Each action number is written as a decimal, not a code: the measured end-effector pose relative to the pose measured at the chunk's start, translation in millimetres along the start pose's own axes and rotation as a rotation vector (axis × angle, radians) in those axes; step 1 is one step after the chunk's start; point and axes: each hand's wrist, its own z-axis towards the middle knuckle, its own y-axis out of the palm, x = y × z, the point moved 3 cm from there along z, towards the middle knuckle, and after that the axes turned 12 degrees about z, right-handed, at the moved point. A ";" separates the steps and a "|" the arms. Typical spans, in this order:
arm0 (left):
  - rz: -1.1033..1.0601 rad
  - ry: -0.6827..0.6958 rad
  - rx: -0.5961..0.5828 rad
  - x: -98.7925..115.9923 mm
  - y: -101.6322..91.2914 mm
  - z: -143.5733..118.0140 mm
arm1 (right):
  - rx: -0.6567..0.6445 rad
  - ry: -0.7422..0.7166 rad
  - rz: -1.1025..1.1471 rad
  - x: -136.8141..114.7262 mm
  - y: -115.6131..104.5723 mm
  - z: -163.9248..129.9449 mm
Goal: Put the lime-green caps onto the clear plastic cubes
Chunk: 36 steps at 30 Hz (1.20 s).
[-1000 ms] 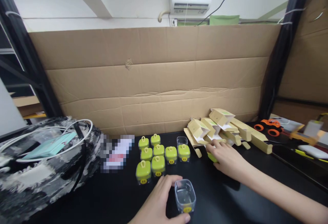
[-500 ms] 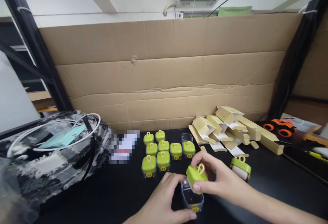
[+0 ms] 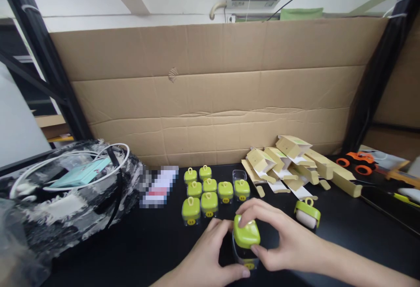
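Observation:
My right hand (image 3: 278,234) pinches a glossy green lid (image 3: 246,234) between thumb and fingers. The lid lies over the mouth of a small clear plastic container (image 3: 245,261) with a yellow sticker; whether it is fully seated I cannot tell. Steadying that container on the left is my left hand (image 3: 210,252), thumb in front and fingers behind. Several lidded green-and-clear containers (image 3: 191,210) with loop tops stand just beyond. To the right, another green lid (image 3: 308,210) with a loop has a whitish block under it.
A clear container without a lid (image 3: 239,175) stands behind the group. Flattened and folded cardboard boxes (image 3: 292,164) are piled at the back right, near an orange toy car (image 3: 357,162). A fuzzy black-and-white bag (image 3: 82,208) with cables fills the left. Cardboard (image 3: 210,94) walls the back.
My right hand has brought the green lid from a tilt beside the container's rim to lie over its top. My left hand stays around the container.

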 end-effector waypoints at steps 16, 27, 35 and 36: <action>0.016 0.012 0.015 0.5 0.9 1.5 | -0.003 0.048 -0.018 1.6 5.7 -4.9; -0.051 -0.001 0.012 -6.4 4.2 1.2 | -0.144 0.073 -0.120 -2.1 3.3 -3.2; 0.012 0.015 -0.020 -5.7 1.9 3.5 | -0.006 0.058 -0.121 -2.3 -14.2 13.6; 0.039 0.012 -0.026 -4.2 0.9 3.2 | 0.057 0.041 -0.142 -1.9 -23.3 24.1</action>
